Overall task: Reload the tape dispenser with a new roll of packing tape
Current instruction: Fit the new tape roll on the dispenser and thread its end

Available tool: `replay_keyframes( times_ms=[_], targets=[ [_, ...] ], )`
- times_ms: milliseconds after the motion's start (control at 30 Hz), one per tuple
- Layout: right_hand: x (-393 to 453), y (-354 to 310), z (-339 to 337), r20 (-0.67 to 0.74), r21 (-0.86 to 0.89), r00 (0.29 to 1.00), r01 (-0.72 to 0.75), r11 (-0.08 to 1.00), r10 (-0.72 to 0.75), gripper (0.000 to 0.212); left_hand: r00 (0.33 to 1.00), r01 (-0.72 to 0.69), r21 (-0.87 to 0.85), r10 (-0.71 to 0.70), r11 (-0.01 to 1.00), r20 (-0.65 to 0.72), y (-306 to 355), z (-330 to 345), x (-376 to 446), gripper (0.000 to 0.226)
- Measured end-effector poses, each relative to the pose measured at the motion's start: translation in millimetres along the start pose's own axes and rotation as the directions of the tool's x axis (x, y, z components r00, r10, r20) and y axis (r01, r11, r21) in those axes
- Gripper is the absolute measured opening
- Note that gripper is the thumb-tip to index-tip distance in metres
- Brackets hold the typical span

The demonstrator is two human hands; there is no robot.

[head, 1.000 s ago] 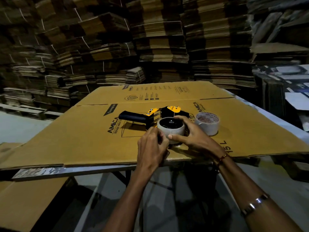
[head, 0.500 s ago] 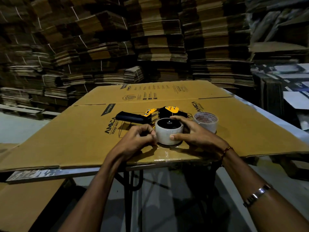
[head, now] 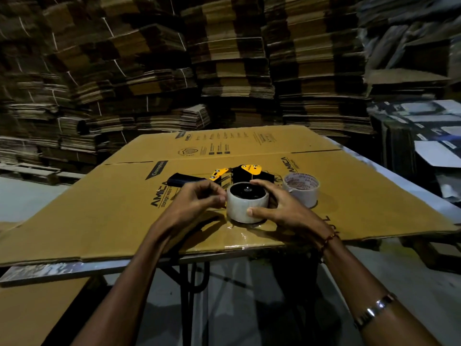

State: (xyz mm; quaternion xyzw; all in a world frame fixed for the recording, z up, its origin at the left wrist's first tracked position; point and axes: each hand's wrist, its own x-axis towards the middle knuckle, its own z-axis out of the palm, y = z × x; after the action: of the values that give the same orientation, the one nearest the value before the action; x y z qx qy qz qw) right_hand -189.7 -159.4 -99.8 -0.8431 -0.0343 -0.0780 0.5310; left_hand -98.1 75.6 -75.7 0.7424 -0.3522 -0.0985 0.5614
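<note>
Head view: flattened carton (head: 124,208), cardboard stacks (head: 224,71).

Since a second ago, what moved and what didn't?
The left hand dropped from above the near edge of the tape roll to its left side, fingertips pinched at the roll's wall, seemingly picking at the tape end. The right hand holds the roll as before, thumb on the front. The roll stays seated on the tape dispenser; the second roll and the cardboard sheet have not shifted.
</note>
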Motion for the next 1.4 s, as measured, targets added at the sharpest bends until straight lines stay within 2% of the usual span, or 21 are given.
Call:
replay_keyframes(
  times_ms=[100, 133, 167, 233, 300, 367, 400, 567, 633, 733, 900, 1033, 1200, 1300, 1400],
  targets=[
    [0, 2, 1, -0.013, 0.011, 1.0, 0.009, 1.0, -0.009, 0.077, 0.996, -0.03, -0.049, 0.026, 0.998, -0.084, 12, -9, 17, 0.014],
    [0, 2, 1, -0.021, 0.015, 1.0, 0.007, 1.0, -0.007, 0.077, 0.991, -0.053, 0.013, 0.054, 0.999, -0.126, 15, -11, 25, 0.016],
    [0, 2, 1, -0.029, 0.023, 1.0, 0.004, 1.0, -0.004, 0.077, 0.979, -0.093, 0.163, 0.12, 0.982, -0.166, 15, -14, 33, 0.018],
    [0, 2, 2, -0.038, 0.042, 0.999, -0.002, 0.999, 0.003, 0.079, 0.958, -0.134, 0.483, 0.238, 0.865, -0.16, 6, -21, 50, 0.024],
    [0, 4, 2, -0.06, 0.041, 0.998, -0.001, 0.999, 0.003, 0.081, 0.982, -0.062, 0.636, 0.161, 0.769, -0.098, -6, -26, 61, 0.038],
    [-1, 4, 2, -0.081, 0.038, 0.997, -0.008, 0.999, 0.012, 0.079, 0.996, 0.046, 0.672, 0.014, 0.739, -0.083, -16, -30, 63, 0.047],
    [-2, 3, 2, -0.09, 0.041, 0.996, -0.014, 0.999, 0.017, 0.079, 0.996, 0.065, 0.693, -0.007, 0.718, -0.086, -20, -31, 63, 0.048],
    [-4, 1, 2, -0.192, 0.039, 0.981, -0.031, 0.999, 0.038, 0.075, 0.998, 0.03, 0.805, 0.031, 0.592, -0.06, -17, -28, 44, 0.044],
    [-4, 1, 2, -0.212, 0.041, 0.977, -0.028, 0.999, 0.036, 0.071, 0.998, 0.048, 0.79, 0.001, 0.611, -0.062, -15, -30, 32, 0.04],
    [-5, 2, 1, -0.207, 0.037, 0.978, -0.023, 0.999, 0.03, 0.061, 0.997, 0.063, 0.708, -0.068, 0.703, -0.021, -3, -33, 10, 0.034],
    [-1, 4, 3, -0.236, -0.041, 0.972, 0.001, 0.999, -0.01, 0.067, 0.985, 0.117, 0.531, -0.165, 0.839, 0.044, 17, -19, -25, 0.029],
    [2, 3, 5, -0.254, -0.067, 0.967, 0.023, 0.998, -0.039, 0.076, 0.986, 0.128, 0.445, -0.16, 0.886, 0.036, 23, 1, -37, 0.032],
    [11, 7, 8, -0.286, -0.119, 0.955, 0.048, 0.992, -0.081, 0.066, 0.987, 0.126, 0.354, -0.153, 0.927, 0.048, 30, 26, -43, 0.041],
    [17, 8, 8, -0.28, -0.141, 0.957, 0.039, 0.989, -0.078, 0.063, 0.992, 0.102, 0.351, -0.121, 0.931, 0.034, 34, 37, -45, 0.047],
    [20, 8, 6, -0.253, -0.117, 0.966, 0.023, 0.993, -0.052, 0.069, 0.994, 0.076, 0.356, -0.099, 0.931, 0.045, 36, 47, -45, 0.045]
  ],
)
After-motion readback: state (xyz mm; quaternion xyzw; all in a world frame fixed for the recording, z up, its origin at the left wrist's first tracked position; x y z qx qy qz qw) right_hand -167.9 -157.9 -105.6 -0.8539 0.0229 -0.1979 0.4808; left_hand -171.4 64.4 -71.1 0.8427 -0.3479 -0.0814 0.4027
